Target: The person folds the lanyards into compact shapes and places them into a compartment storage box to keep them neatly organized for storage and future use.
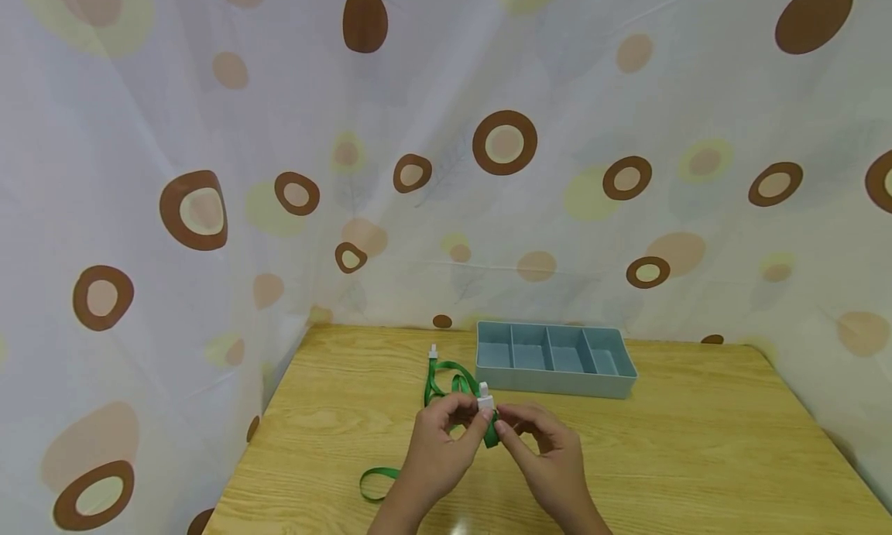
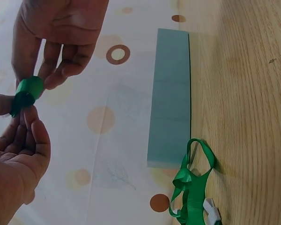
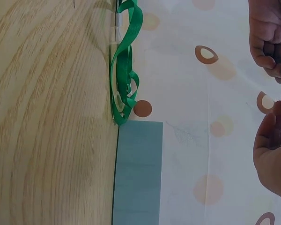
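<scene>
Fingers of the left hand (image 1: 439, 451) and right hand (image 1: 552, 451) pinch the folded green strap (image 1: 492, 433) above the bench (image 1: 704, 442); should either pinch slacken, it could spring open, or snag the loose strap (image 2: 195, 201) nearer the back-left corner.

Holds a curled green strap (image 2: 31, 87) in the left hand (image 2: 16, 164) and the right hand (image 2: 63, 28), above a wooden worktop (image 2: 250, 117) bearing a blue-grey box (image 2: 171, 98) and a looped green lanyard (image 2: 195, 201) with a white fitting (image 2: 211, 211), against a spotted cloth (image 2: 126, 93).
</scene>
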`<state>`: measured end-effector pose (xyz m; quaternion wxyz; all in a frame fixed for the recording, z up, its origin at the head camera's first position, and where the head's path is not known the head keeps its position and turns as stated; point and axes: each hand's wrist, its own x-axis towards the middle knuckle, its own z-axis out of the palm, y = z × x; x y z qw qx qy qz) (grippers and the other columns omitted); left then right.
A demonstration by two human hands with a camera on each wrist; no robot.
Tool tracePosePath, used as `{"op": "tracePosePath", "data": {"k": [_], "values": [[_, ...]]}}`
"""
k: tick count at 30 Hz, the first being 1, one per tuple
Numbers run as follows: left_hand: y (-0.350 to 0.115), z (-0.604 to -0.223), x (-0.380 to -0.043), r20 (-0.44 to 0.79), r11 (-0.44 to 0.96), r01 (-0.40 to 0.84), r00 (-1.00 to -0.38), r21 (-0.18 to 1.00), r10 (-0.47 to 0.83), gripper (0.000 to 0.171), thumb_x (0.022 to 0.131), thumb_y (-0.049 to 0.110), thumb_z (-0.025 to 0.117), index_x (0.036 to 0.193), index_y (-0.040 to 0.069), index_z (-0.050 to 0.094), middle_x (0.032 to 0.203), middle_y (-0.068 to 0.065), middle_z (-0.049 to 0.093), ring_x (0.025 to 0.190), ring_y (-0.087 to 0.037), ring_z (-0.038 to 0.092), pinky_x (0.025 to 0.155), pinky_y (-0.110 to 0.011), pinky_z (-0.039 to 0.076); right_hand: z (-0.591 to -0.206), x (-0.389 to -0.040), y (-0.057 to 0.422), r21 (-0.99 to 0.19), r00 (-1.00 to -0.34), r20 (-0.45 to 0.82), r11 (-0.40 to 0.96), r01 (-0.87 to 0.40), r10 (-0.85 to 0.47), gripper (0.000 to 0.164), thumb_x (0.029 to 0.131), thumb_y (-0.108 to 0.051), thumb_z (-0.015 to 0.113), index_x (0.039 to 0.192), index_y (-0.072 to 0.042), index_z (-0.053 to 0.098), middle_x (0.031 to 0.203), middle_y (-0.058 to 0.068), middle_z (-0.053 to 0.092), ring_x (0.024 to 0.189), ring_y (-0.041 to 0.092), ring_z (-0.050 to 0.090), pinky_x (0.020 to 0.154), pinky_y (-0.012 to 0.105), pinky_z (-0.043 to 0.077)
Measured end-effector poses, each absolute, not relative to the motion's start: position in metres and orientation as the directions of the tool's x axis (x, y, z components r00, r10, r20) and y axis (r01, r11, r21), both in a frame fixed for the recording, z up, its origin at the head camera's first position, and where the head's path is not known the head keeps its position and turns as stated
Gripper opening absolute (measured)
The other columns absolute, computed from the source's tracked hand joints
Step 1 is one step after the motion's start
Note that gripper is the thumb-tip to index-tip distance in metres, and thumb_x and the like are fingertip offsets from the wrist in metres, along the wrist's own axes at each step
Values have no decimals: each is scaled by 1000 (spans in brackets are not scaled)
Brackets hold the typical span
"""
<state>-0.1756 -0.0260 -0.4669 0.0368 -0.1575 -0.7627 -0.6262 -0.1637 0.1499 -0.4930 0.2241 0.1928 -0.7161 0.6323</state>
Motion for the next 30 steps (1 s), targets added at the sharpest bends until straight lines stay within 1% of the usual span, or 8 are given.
{"op": "tracePosePath", "data": {"k": [4,9,12,16,20,22,25,30], "values": [[-25,-467,-175,267,149,296,-946,944,185,19,105,31,70,109,14,76,108,-1,75,96,-11,71,91,-27,60,-494,-165,151,-784,-788,615,103,-613,-11,26,92,15,72,111,-3,78,107,5,77,94,8,70,81,20,59],[-24,-468,-176,277,124,301,-944,946,177,19,104,31,72,110,14,76,108,-1,75,95,-11,72,91,-28,61,-493,-166,152,-783,-790,613,113,-611,-20,24,93,13,73,107,-6,80,103,5,76,93,6,69,78,21,59],[-25,-469,-178,283,124,308,-941,943,184,21,104,32,72,111,13,76,108,-2,75,95,-11,72,91,-27,61,-493,-164,152,-754,-770,637,188,-630,-30,25,93,11,73,107,-8,81,101,3,75,91,6,68,78,20,57],[-26,-469,-180,301,138,328,-935,934,188,22,104,31,72,112,12,77,107,-2,76,94,-11,72,90,-27,61,-493,-164,153,-694,-734,675,278,-664,-69,29,94,10,73,113,-10,81,101,1,75,88,8,66,78,20,55],[-27,-468,-180,310,143,339,-932,930,189,22,104,31,72,112,11,77,106,-1,77,93,-11,72,89,-29,62,-492,-163,155,-717,-763,639,287,-636,-93,30,95,7,73,116,-13,80,104,-1,75,86,9,63,77,23,54],[-27,-468,-180,308,151,338,-932,929,193,22,104,32,72,111,12,77,105,-1,77,93,-11,72,89,-29,62,-493,-162,156,-735,-784,612,291,-612,-103,30,96,5,73,117,-16,80,106,-3,74,85,8,62,77,24,54],[-27,-469,-180,297,173,333,-933,927,202,20,105,32,71,110,14,76,103,0,77,92,-11,71,88,-28,61,-494,-162,157,-746,-797,592,291,-599,-122,31,96,3,74,119,-18,78,108,-3,74,84,8,60,77,25,54],[-27,-471,-178,282,203,329,-932,922,228,18,106,33,68,110,16,74,103,1,74,94,-11,68,88,-27,58,-497,-162,158,-715,-770,621,296,-633,-146,32,96,4,74,120,-17,77,107,-2,73,84,8,60,76,25,55]]}}
